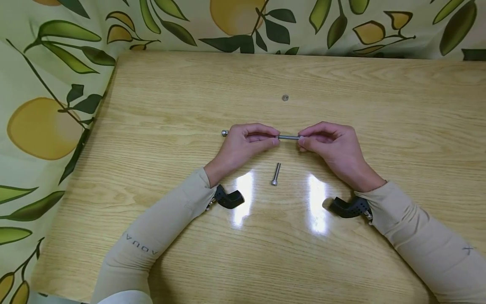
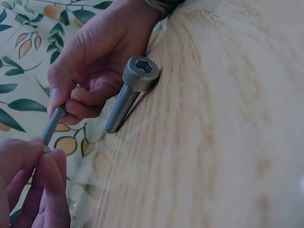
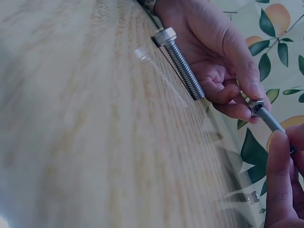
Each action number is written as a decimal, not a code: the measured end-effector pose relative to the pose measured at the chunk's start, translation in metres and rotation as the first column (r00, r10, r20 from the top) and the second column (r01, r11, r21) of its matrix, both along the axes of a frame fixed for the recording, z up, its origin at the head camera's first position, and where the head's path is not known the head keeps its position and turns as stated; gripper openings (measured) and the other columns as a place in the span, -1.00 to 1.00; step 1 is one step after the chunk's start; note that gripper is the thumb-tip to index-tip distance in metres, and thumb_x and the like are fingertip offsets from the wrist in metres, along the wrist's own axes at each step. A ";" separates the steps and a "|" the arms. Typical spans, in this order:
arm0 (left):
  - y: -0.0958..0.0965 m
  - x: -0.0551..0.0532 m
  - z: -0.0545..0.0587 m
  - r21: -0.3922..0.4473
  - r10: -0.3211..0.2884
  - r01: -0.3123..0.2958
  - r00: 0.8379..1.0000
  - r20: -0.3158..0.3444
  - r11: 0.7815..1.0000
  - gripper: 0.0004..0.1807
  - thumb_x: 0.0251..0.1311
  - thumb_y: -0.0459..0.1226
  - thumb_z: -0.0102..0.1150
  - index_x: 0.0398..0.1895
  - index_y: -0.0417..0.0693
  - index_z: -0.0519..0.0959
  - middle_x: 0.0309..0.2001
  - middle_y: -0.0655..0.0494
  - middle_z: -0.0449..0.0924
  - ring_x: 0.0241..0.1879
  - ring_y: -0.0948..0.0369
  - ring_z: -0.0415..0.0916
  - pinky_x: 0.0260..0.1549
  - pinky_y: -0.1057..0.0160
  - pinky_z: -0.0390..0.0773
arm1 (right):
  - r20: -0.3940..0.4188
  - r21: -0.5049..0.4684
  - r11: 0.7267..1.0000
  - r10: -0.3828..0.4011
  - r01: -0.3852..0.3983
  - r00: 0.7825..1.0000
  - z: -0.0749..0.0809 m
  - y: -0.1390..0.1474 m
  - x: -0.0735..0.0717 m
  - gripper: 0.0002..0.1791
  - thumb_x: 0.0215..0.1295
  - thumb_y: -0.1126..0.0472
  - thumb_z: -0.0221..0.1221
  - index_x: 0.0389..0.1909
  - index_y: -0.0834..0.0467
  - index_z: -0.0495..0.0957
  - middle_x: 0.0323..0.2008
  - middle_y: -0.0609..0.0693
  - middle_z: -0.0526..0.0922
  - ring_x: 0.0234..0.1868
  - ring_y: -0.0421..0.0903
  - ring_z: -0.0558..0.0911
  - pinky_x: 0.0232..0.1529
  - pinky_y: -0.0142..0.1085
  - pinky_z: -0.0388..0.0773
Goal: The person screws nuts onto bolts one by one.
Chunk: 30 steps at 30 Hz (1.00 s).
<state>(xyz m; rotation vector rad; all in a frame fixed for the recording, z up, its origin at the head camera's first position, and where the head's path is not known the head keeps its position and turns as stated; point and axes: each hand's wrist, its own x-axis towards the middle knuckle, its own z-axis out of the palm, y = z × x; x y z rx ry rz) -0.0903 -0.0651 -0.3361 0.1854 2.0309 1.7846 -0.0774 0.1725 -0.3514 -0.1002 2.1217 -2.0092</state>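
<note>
A metal bolt [image 1: 289, 137] spans the gap between the two hands, lying roughly level. My left hand [image 1: 247, 141] pinches a hex nut [image 3: 256, 107] at the bolt's left end, between thumb and fingertips. At the other end, the thumb and fingers of my right hand [image 1: 336, 145] pinch the bolt by its head, which the fingertips mostly cover. A second socket-head bolt [image 1: 276, 174] lies on the table on the near side of the hands, its head toward me. Just left of the left hand, a small metal fastener [image 1: 225, 133] shows, partly hidden by that hand.
A loose nut [image 1: 285, 97] lies farther back on the wood-grain table [image 1: 171, 88]. Leaf-and-fruit patterned cloth [image 1: 296, 25] hangs along the back and left edges. Black wrist-camera mounts [image 1: 229, 198] hang under both wrists.
</note>
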 end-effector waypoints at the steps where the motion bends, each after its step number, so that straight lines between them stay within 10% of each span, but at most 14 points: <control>1: 0.000 -0.001 -0.003 0.001 -0.001 0.001 1.000 -0.004 1.000 -0.71 0.18 -0.24 0.33 -0.05 -0.13 0.66 0.00 0.03 0.70 -0.05 0.25 0.70 0.01 0.33 0.65 | -0.004 0.008 1.000 0.004 -0.004 1.000 0.000 0.000 0.000 -0.71 0.17 0.24 0.35 -0.16 0.35 0.63 -0.33 -0.04 0.77 -0.31 -0.19 0.76 -0.24 -0.44 0.69; 8: -0.002 -0.005 -0.019 0.004 -0.014 0.014 0.999 -0.051 1.000 -0.70 0.14 -0.11 0.37 -0.09 0.02 0.69 -0.05 0.19 0.72 -0.06 0.30 0.71 -0.02 0.31 0.66 | -0.020 -0.014 1.000 0.023 -0.023 1.000 -0.001 0.000 0.001 -0.73 0.16 0.28 0.36 -0.18 0.36 0.63 -0.32 -0.03 0.76 -0.31 -0.21 0.77 -0.24 -0.45 0.69; 30: -0.002 -0.006 -0.022 0.090 -0.036 0.044 0.995 -0.088 0.995 -0.78 0.12 -0.26 0.38 -0.15 -0.04 0.69 -0.04 0.06 0.71 -0.07 0.24 0.70 0.03 0.29 0.65 | -0.051 -0.045 0.998 0.039 -0.041 0.998 -0.002 0.000 0.001 -0.75 0.14 0.33 0.36 -0.19 0.40 0.63 -0.33 -0.01 0.77 -0.32 -0.19 0.78 -0.24 -0.43 0.69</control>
